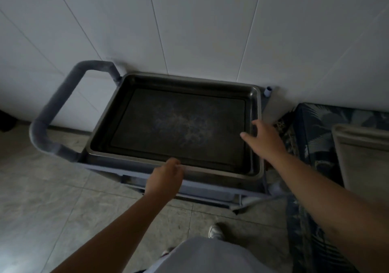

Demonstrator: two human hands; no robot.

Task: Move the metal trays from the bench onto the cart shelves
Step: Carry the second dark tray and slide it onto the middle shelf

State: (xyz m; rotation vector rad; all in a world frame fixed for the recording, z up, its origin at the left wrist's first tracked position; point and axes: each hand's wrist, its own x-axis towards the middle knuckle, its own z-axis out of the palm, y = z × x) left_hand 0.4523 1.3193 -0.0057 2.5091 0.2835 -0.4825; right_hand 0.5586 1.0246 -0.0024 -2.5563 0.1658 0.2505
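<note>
Left hand (166, 175) and right hand (264, 139) gripping tray (179, 125) rims, tray level, long axis left-right

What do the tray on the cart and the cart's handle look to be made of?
The tray looks like metal, likely stainless steel: it has a thin rolled rim with a dull gleam, and its floor is darkened and scratched. The handle is a round tube with a matte grey-blue coat. It may be painted metal or plastic; the look leaves that open.
</note>
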